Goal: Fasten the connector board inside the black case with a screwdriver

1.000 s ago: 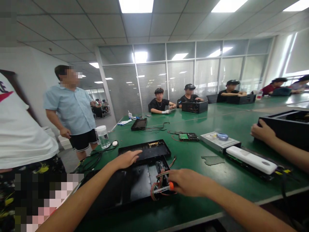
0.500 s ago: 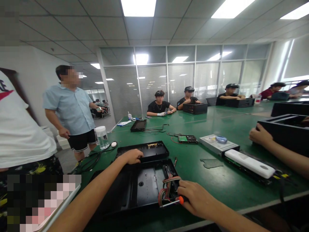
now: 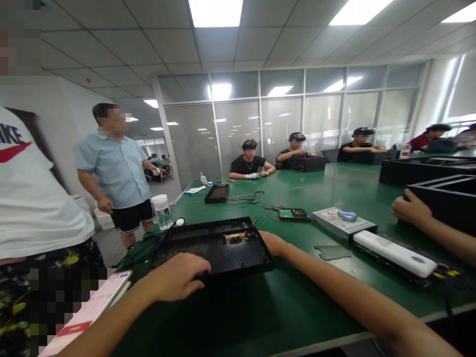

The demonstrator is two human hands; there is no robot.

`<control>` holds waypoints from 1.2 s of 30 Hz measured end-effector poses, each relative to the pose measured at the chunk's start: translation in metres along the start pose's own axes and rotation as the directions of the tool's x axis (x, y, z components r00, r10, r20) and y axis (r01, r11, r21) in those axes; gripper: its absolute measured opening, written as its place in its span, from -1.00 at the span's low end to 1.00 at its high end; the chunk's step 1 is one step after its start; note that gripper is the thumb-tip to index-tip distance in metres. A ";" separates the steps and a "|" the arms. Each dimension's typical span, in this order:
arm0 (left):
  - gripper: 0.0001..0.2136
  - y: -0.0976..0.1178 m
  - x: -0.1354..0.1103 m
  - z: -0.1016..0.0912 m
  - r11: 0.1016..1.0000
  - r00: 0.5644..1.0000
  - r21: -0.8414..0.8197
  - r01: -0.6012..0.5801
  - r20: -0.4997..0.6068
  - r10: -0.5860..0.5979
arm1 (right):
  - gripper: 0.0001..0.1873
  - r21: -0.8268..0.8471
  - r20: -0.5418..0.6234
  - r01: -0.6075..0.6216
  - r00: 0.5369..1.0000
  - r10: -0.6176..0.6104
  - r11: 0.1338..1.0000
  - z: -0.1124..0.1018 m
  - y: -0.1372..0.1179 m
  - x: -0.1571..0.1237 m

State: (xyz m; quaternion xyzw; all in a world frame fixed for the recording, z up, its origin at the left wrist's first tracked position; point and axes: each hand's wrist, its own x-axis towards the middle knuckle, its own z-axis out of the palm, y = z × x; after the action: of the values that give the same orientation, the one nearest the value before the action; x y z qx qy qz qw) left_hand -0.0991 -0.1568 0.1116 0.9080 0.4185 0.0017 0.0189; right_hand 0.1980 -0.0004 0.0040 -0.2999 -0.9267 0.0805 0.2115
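A shallow black case panel [image 3: 223, 258] lies in front of me, its raised rim facing up, with a small gold-coloured board [image 3: 235, 238] near its far right side. My left hand [image 3: 182, 275] is closed at the panel's front left edge, fingers bent and thumb lower down. Against the right end of the panel is my right hand [image 3: 273, 243]; its fingers are hidden behind the rim, and whatever they hold does not show. Just beyond the panel, part of a second black case part [image 3: 208, 227] shows. The screwdriver and striped ribbon cables are out of sight.
To the right are a metal drive [image 3: 330, 220], a long white-topped unit [image 3: 394, 254] and a co-worker's hand [image 3: 412, 210] on a black case [image 3: 442, 203]. A lidded jar [image 3: 162, 214] stands left, near a phone [image 3: 100, 307]. Farther back lies a green circuit board [image 3: 286, 213].
The panel with the gold-coloured board has come nearer to me, in front of the other case part. My left hand moved nearer; my right hand went farther away, and its screwdriver no longer shows.
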 end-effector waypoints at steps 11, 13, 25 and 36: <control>-0.80 0.007 -0.007 0.055 0.999 0.999 -0.050 0.011 0.053 -0.008 | -0.75 -0.187 -0.147 -0.158 0.980 0.131 0.970 -0.045 0.073 -0.047; -0.83 0.002 0.003 0.058 0.999 0.996 -0.039 0.030 0.085 -0.027 | -0.70 -0.123 -0.154 -0.221 0.967 0.202 0.967 -0.044 0.066 -0.045; -0.76 -0.084 0.102 0.070 0.975 0.982 0.121 0.188 -0.059 -0.182 | -0.54 0.028 0.260 -0.343 0.909 0.325 0.939 -0.012 0.004 -0.022; -0.72 -0.038 0.108 0.048 0.894 0.938 0.333 0.301 0.067 -0.340 | -0.62 0.242 0.439 -0.336 0.875 0.206 0.910 -0.010 -0.001 -0.020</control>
State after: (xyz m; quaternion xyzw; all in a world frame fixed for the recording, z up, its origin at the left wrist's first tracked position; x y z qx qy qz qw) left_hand -0.0567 -0.0515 0.0607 0.8159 0.5553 -0.1251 -0.1017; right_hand 0.2167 -0.0129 0.0057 -0.3681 -0.8736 0.3148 0.0466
